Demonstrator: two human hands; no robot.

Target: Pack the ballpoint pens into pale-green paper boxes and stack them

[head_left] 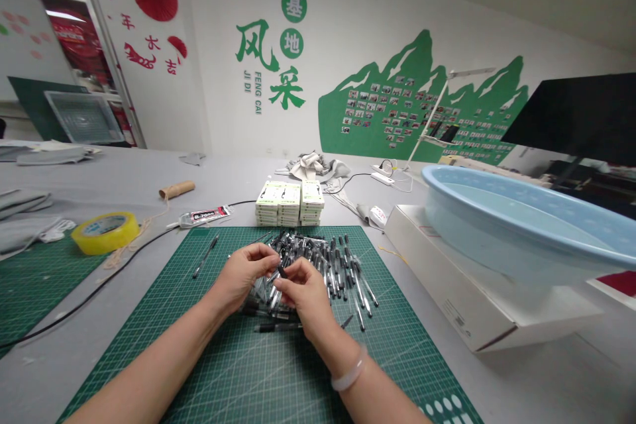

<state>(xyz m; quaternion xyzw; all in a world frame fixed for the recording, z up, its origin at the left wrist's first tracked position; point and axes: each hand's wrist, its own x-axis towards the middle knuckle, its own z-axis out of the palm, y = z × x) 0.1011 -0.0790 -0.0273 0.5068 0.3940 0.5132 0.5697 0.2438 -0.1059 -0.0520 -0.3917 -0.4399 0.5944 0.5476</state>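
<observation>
Black pens [318, 265] lie heaped on our green mat [209, 358] — left hand [243, 273] and right hand [304, 291] pinch one together; most of the pile looks unhandled, boxes [291, 203] closed.

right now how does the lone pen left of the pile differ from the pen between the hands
The lone pen lies flat on the green cutting mat, untouched and apart from the pile of pens. The held pen is pinched above that pile between the left hand and right hand. Both look dark and slim.
</observation>
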